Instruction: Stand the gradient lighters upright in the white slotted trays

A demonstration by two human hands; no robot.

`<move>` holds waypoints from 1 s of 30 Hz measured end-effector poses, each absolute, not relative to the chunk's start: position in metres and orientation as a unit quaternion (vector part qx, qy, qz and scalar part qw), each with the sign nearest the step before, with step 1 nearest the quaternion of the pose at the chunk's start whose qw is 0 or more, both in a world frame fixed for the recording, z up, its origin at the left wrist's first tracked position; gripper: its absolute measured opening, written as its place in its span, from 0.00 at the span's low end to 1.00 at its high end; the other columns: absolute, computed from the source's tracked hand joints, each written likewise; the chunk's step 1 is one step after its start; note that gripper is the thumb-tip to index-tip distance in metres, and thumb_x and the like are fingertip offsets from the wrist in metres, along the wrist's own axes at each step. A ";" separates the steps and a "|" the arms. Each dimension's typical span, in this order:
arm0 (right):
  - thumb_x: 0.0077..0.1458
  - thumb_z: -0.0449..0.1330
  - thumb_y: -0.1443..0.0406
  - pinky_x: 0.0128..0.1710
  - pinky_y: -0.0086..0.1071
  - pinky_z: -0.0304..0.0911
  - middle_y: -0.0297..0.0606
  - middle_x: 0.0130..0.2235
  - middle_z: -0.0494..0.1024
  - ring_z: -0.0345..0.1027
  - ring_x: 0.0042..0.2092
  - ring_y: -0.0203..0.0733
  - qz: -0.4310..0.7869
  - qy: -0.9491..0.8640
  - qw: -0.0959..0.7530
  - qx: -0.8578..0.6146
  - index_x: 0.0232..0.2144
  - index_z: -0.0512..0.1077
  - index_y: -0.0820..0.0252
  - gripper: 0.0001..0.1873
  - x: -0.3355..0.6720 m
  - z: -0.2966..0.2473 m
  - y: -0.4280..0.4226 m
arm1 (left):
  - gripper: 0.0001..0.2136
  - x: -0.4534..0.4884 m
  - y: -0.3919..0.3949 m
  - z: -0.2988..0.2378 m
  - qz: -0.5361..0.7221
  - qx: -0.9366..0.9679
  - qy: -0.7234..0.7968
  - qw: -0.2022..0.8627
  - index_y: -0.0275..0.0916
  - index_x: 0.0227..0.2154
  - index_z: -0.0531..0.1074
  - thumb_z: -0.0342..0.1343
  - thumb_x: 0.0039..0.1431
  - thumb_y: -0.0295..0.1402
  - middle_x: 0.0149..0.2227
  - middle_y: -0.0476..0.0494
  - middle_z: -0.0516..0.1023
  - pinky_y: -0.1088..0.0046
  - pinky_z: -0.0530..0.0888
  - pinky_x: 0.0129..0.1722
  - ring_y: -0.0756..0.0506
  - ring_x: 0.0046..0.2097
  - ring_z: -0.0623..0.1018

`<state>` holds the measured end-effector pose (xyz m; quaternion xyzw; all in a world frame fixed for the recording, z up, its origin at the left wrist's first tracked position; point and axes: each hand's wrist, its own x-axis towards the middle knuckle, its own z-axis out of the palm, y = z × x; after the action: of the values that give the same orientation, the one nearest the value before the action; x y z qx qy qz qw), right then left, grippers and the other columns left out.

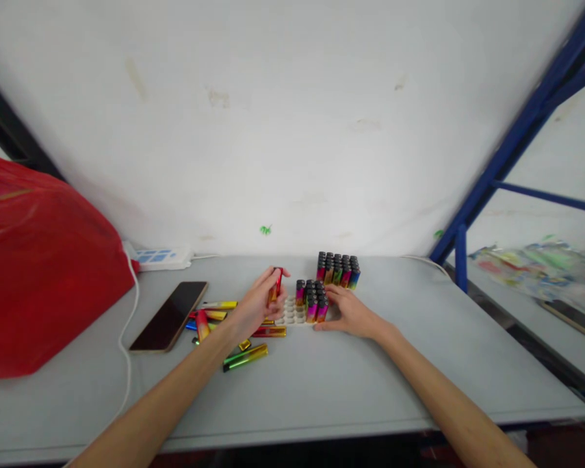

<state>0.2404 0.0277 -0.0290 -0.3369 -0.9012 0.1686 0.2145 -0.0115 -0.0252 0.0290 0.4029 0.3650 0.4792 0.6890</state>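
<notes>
My left hand is closed around a red and gold lighter, held upright above the left end of a white tray with round holes. Several pink and purple lighters with black tops stand upright in the tray's right part. My right hand grips the tray's right end, thumb at the front edge and fingers at the back, beside those lighters. Under and around my left forearm lies a loose pile of shiny coloured lighters, among them a green and yellow one and a red and gold one.
Behind the tray stands a block of upright lighters. A phone lies to the left, near a white power strip and its cable. A large red bag fills the far left. Blue metal framing rises at right.
</notes>
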 end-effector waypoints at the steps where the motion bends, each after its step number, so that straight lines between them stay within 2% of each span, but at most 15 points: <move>1: 0.48 0.69 0.42 0.63 0.49 0.60 0.52 0.61 0.69 0.65 0.61 0.57 0.169 -0.901 0.213 -0.337 0.55 0.73 0.64 0.41 0.241 -0.029 0.028 | 0.16 -0.012 -0.027 0.025 0.465 0.388 0.367 0.706 0.42 0.38 0.66 0.51 0.64 0.51 0.21 0.57 0.58 0.83 0.55 0.16 0.55 0.18 0.55; 4: 0.48 0.69 0.42 0.63 0.48 0.60 0.52 0.60 0.69 0.65 0.61 0.56 0.171 -0.901 0.212 -0.336 0.55 0.73 0.64 0.42 0.241 -0.029 0.028 | 0.21 -0.014 -0.028 0.020 0.444 0.362 0.361 0.735 0.39 0.27 0.63 0.46 0.64 0.52 0.19 0.57 0.50 0.82 0.52 0.16 0.54 0.18 0.52; 7: 0.48 0.69 0.42 0.63 0.47 0.61 0.51 0.59 0.71 0.66 0.59 0.55 0.175 -0.901 0.213 -0.334 0.54 0.73 0.65 0.41 0.241 -0.028 0.028 | 0.19 -0.015 -0.027 0.018 0.445 0.373 0.348 0.736 0.40 0.21 0.57 0.45 0.62 0.47 0.18 0.57 0.46 0.80 0.49 0.16 0.54 0.19 0.47; 14: 0.48 0.69 0.43 0.63 0.48 0.61 0.51 0.59 0.70 0.66 0.60 0.56 0.177 -0.900 0.212 -0.336 0.52 0.74 0.65 0.39 0.240 -0.025 0.026 | 0.15 -0.016 -0.028 0.014 0.458 0.379 0.329 0.734 0.40 0.19 0.56 0.44 0.58 0.42 0.18 0.57 0.44 0.80 0.47 0.17 0.54 0.19 0.44; 19: 0.48 0.69 0.42 0.62 0.48 0.61 0.52 0.59 0.70 0.66 0.60 0.56 0.172 -0.901 0.212 -0.337 0.53 0.74 0.65 0.40 0.241 -0.028 0.027 | 0.15 -0.014 -0.031 0.017 0.471 0.391 0.346 0.711 0.40 0.21 0.57 0.45 0.60 0.43 0.19 0.57 0.45 0.80 0.47 0.18 0.54 0.19 0.45; 23: 0.48 0.68 0.41 0.63 0.49 0.60 0.53 0.61 0.69 0.64 0.61 0.57 0.167 -0.901 0.209 -0.342 0.55 0.73 0.64 0.42 0.241 -0.030 0.028 | 0.17 -0.010 -0.032 0.019 0.471 0.435 0.365 0.675 0.40 0.31 0.63 0.46 0.62 0.50 0.19 0.58 0.51 0.80 0.49 0.18 0.54 0.18 0.48; 26: 0.48 0.68 0.41 0.64 0.49 0.59 0.53 0.61 0.68 0.64 0.62 0.57 0.165 -0.902 0.203 -0.344 0.56 0.72 0.64 0.43 0.241 -0.030 0.029 | 0.14 -0.008 -0.030 0.015 0.483 0.515 0.395 0.588 0.42 0.35 0.62 0.51 0.63 0.48 0.21 0.56 0.64 0.79 0.58 0.19 0.53 0.19 0.58; 28: 0.48 0.69 0.41 0.64 0.48 0.60 0.52 0.61 0.69 0.64 0.61 0.56 0.166 -0.903 0.202 -0.341 0.57 0.72 0.64 0.43 0.241 -0.029 0.028 | 0.12 -0.007 -0.029 0.013 0.479 0.580 0.421 0.507 0.41 0.36 0.65 0.53 0.64 0.45 0.27 0.52 0.72 0.76 0.67 0.26 0.51 0.26 0.68; 30: 0.48 0.69 0.42 0.64 0.47 0.60 0.52 0.61 0.69 0.64 0.61 0.55 0.166 -0.904 0.202 -0.337 0.57 0.71 0.64 0.43 0.241 -0.028 0.028 | 0.12 -0.007 -0.027 0.010 0.467 0.642 0.437 0.424 0.39 0.38 0.71 0.55 0.65 0.44 0.36 0.46 0.77 0.73 0.73 0.38 0.48 0.36 0.75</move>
<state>0.2409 0.0282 -0.0278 -0.3366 -0.9045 0.1663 0.2024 -0.0067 -0.0272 0.0105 0.6416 0.4368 0.4666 0.4240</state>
